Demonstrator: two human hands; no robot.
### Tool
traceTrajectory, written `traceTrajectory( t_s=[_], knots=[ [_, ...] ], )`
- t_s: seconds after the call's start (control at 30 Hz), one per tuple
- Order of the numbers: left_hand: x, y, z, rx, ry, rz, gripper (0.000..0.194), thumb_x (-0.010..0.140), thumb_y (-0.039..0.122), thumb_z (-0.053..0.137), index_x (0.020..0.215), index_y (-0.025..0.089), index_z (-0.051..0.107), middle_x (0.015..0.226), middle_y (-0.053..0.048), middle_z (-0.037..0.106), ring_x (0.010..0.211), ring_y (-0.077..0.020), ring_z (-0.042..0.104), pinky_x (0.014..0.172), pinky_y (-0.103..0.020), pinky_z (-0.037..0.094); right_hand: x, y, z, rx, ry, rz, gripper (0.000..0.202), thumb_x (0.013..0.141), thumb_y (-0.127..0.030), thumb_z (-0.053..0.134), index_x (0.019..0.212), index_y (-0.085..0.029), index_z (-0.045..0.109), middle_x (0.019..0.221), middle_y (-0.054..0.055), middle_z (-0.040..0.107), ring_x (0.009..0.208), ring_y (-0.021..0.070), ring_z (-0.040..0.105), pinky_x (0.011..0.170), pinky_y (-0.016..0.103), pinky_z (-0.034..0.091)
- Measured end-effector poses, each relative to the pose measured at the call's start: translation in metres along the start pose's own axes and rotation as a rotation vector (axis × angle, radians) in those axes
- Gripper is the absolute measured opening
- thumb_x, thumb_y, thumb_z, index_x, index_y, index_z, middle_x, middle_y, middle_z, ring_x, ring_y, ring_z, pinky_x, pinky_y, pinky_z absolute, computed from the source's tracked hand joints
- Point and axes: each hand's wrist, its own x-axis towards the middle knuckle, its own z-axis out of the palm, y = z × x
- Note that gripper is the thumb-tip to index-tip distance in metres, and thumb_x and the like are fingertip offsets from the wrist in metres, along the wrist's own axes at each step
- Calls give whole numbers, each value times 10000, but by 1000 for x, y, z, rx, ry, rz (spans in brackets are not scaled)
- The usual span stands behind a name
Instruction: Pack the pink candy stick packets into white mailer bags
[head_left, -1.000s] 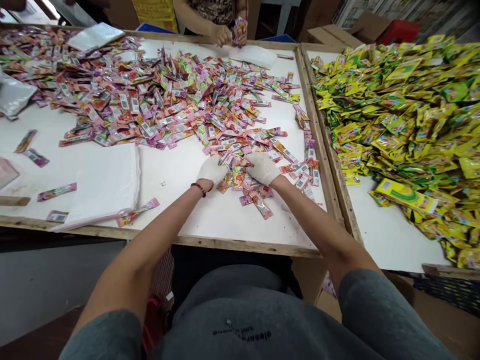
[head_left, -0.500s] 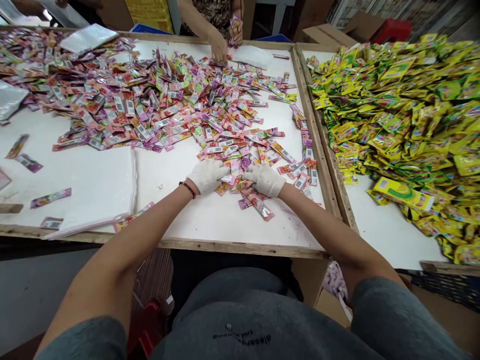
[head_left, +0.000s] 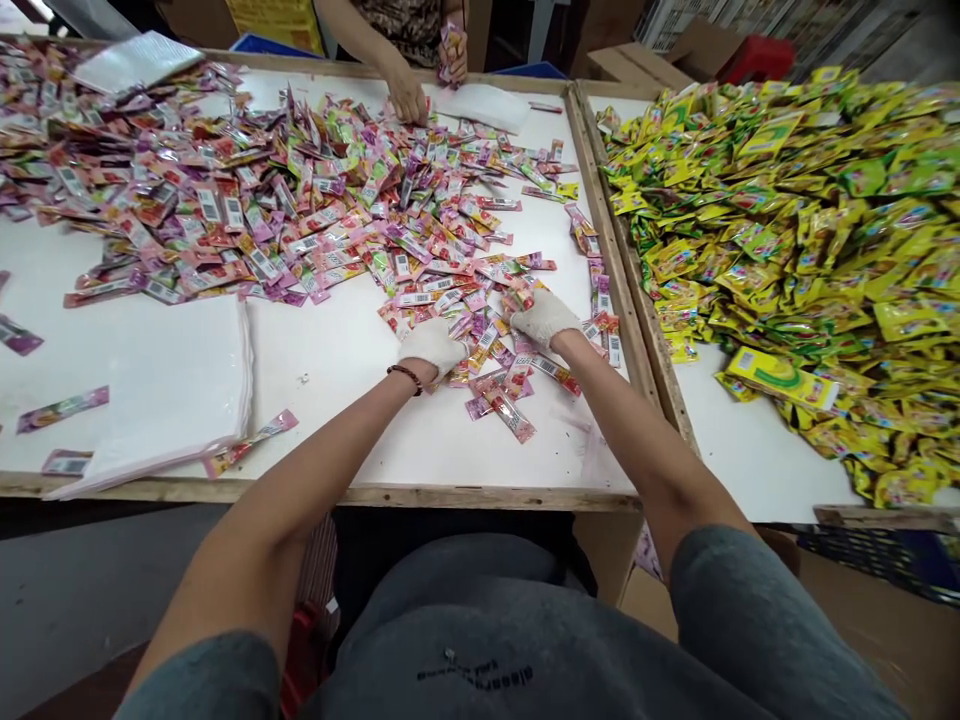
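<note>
Both my hands wear white gloves and work at the near right end of a heap of pink and purple sachets (head_left: pixel 315 210). My left hand (head_left: pixel 435 347) rests against the sachets, its fingertips hidden among them. My right hand (head_left: pixel 545 318), a little farther forward and to the right, is closed on a pink sachet (head_left: pixel 517 297) at its fingertips. Several loose sachets lie between and just in front of my hands, among them a pink one (head_left: pixel 512 412) nearest me. A stack of clear plastic bags (head_left: pixel 172 375) lies flat to the left.
A wooden rail (head_left: pixel 622 260) divides this table from a pile of yellow packets (head_left: pixel 787 230) on the right. Across the table, a person's hand (head_left: pixel 407 93) touches the heap beside a white bag (head_left: pixel 484 107). Another bag stack (head_left: pixel 137 62) lies far left.
My hands have moved apart; the right has gone forward and now grips a sachet. Sachets between them have spread. The view has shifted slightly, and the other person's reaching hand has moved on the heap.
</note>
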Motion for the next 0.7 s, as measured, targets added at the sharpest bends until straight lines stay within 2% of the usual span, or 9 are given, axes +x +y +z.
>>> traceTrajectory(
  t_s=[0.1, 0.17, 0.27, 0.33, 0.37, 0.47, 0.57, 0.63, 0.7],
  knots=[
    [-5, -6, 2, 103, -51, 24, 322, 817, 348, 664, 1056, 141, 723, 1155, -210, 748, 1102, -377, 699, 916, -426, 537, -7, 2, 1, -71, -86, -25, 186, 773, -301, 723, 917, -190, 686, 1010, 165, 767, 950, 323, 708, 856, 407, 546],
    [-12, -15, -5, 69, -14, 67, 316, 819, 325, 665, 1077, 148, 709, 1136, -182, 747, 1076, -356, 700, 925, -414, 543, -17, 10, -5, 6, -59, -112, 150, 780, -255, 672, 914, -190, 691, 977, 126, 767, 912, 298, 696, 836, 393, 544],
    [-21, -21, -18, -31, 63, 95, 455, 817, 271, 667, 1256, 160, 633, 1154, -139, 731, 1032, -307, 698, 921, -386, 556, -36, 25, -23, 155, 39, -320, 222, 807, -239, 616, 1011, -198, 695, 1004, 80, 762, 913, 268, 666, 833, 385, 540],
    [-24, -13, -20, -117, 69, 106, 548, 834, 244, 646, 1371, 185, 553, 1129, -106, 725, 957, -263, 705, 880, -355, 568, -49, 32, -34, 150, 13, -478, 238, 819, -217, 584, 1032, -215, 690, 979, 58, 754, 893, 249, 651, 821, 371, 529],
    [-23, -5, -19, -151, 47, 117, 555, 843, 243, 639, 1386, 192, 534, 1103, -95, 724, 912, -245, 705, 850, -340, 571, -56, 34, -37, 98, -41, -544, 225, 819, -199, 571, 1010, -218, 689, 946, 53, 747, 869, 239, 647, 808, 360, 517],
    [-17, 25, -7, -156, -13, 160, 425, 830, 248, 662, 1243, 171, 596, 1065, -101, 718, 895, -238, 694, 815, -320, 558, -72, 32, -36, -204, -230, -680, 203, 812, -167, 581, 973, -200, 700, 915, 71, 740, 829, 231, 648, 777, 337, 461],
    [-8, 49, 6, -127, -4, 173, 159, 787, 200, 673, 936, 161, 633, 984, -115, 712, 951, -266, 673, 844, -341, 536, -81, 29, -25, -468, -300, -729, 308, 857, -169, 592, 1140, -186, 713, 1083, 122, 757, 933, 260, 670, 783, 343, 413],
    [-4, 53, 10, -261, -1, 133, 85, 771, 184, 673, 810, 176, 598, 841, -88, 684, 889, -262, 664, 795, -354, 529, -83, 30, -19, -531, -300, -705, 355, 897, -156, 564, 1227, -176, 693, 1162, 140, 750, 997, 270, 674, 788, 344, 397],
    [-1, 46, 9, -484, -21, 69, 106, 770, 191, 684, 767, 189, 579, 706, -52, 624, 806, -247, 651, 718, -352, 518, -84, 32, -16, -528, -296, -674, 347, 919, -154, 543, 1235, -173, 685, 1166, 140, 750, 1000, 264, 674, 773, 336, 387]
  ],
)
